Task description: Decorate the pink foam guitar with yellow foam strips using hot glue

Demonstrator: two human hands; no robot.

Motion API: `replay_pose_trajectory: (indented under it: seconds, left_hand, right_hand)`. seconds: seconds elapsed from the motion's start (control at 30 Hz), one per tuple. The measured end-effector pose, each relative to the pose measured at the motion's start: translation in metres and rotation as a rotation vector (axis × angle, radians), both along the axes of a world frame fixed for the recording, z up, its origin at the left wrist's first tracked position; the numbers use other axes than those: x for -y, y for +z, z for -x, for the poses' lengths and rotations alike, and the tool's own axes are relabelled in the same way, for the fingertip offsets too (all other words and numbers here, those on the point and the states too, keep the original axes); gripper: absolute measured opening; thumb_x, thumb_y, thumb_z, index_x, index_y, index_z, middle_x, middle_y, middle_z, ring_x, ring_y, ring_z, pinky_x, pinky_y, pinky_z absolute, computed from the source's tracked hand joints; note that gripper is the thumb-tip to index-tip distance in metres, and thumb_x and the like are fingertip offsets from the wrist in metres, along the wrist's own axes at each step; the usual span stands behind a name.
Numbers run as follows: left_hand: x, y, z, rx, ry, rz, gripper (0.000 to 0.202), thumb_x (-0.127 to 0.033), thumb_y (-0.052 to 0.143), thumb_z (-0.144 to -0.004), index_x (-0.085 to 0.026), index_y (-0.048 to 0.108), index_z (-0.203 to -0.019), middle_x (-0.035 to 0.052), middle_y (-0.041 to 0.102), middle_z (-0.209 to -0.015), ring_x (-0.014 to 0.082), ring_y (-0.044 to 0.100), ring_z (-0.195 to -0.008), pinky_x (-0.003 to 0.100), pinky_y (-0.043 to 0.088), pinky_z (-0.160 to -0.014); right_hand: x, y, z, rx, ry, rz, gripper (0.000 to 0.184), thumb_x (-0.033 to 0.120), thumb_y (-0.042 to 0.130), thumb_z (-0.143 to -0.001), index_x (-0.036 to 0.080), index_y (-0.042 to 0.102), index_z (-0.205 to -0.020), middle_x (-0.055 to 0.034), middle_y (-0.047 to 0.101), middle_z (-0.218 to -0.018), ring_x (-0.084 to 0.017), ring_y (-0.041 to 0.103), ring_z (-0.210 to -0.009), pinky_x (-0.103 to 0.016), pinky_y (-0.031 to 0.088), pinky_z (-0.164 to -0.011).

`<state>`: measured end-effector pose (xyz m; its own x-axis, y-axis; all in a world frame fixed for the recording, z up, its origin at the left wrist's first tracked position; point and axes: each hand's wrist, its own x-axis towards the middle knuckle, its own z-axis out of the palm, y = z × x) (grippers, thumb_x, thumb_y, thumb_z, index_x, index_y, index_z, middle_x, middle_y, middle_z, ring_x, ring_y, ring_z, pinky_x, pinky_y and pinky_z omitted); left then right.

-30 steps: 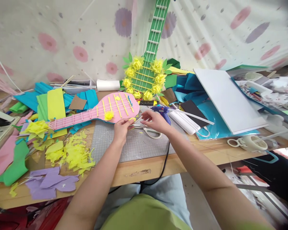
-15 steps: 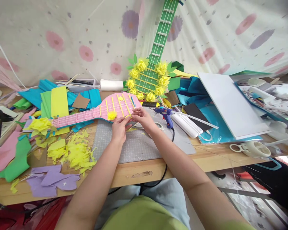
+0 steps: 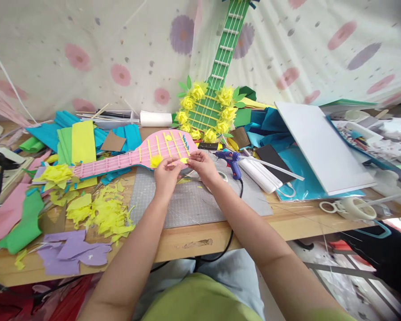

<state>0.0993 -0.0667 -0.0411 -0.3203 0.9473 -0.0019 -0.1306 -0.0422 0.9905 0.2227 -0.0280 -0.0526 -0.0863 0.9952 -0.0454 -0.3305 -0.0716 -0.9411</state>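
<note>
Right hand [image 3: 205, 168] pinches a small yellow paper oval [image 3: 184, 160]; left hand [image 3: 166, 176] grip is unclear; pink guitar-shaped craft [image 3: 150, 142] lies beyond, neck [image 3: 102, 165] leftward.

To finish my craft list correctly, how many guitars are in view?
2: the pink guitar lies in front; the green guitar stands tilted behind it. I see no others.
</note>
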Motion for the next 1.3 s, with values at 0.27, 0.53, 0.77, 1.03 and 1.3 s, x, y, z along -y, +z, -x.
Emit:
replay_pose_trajectory:
  seconds: [0.27,0.53,0.77,1.03,1.3]
  left_hand:
    - [-0.047,0.06,0.096,-0.894,-0.06,-0.176,0.034,-0.022,0.066,-0.057,-0.02,0.059,-0.09,0.0055,0.064,-0.101,0.0214,0.059,-0.094,0.031,0.045,-0.082]
    - [-0.094,0.033,0.157,-1.426,-0.378,0.282,0.051,-0.026,0.082,-0.023,-0.023,0.057,-0.067,0.0061,0.065,-0.068,0.0342,0.064,-0.08,0.037,0.044,-0.074]
    - [-0.097,0.058,0.149,-1.535,-0.364,0.272,0.043,-0.025,0.082,-0.031,-0.021,0.055,-0.064,0.0087,0.064,-0.066,0.0393,0.059,-0.099,0.043,0.039,-0.088]
    - [-0.083,0.084,0.134,-1.463,-0.334,0.266,0.054,-0.031,0.085,-0.026,-0.019,0.057,-0.07,0.0112,0.065,-0.074,0.0426,0.056,-0.104,0.045,0.041,-0.085]
    - [-0.022,0.086,0.081,-1.621,-0.413,0.585,0.104,-0.043,0.083,-0.033,-0.009,0.047,-0.125,0.0252,0.062,-0.11,0.0435,0.056,-0.107,0.041,0.045,-0.084]
  right_hand:
    - [-0.001,-0.002,-0.021,-0.034,-0.047,0.121,0.046,0.025,0.083,-0.042,0.02,0.052,-0.076,0.0042,0.061,-0.071,-0.01,0.062,-0.068,-0.025,0.05,-0.068]
    - [0.004,-0.011,-0.025,-0.036,-0.047,0.14,0.046,0.028,0.083,-0.041,0.02,0.053,-0.076,0.0041,0.061,-0.071,-0.009,0.059,-0.065,-0.024,0.049,-0.064]
    - [0.006,-0.011,-0.029,-0.05,-0.066,0.146,0.047,0.028,0.084,-0.039,0.021,0.053,-0.074,0.0046,0.06,-0.069,-0.009,0.059,-0.065,-0.024,0.049,-0.064]
    - [0.009,-0.006,-0.031,-0.078,-0.067,0.135,0.044,0.026,0.082,-0.041,0.02,0.053,-0.074,0.0056,0.057,-0.068,-0.009,0.058,-0.064,-0.025,0.048,-0.065]
    - [0.012,-0.003,-0.03,-0.085,-0.056,0.116,0.047,0.027,0.084,-0.038,0.02,0.053,-0.073,0.0067,0.057,-0.065,-0.007,0.056,-0.062,-0.023,0.047,-0.064]
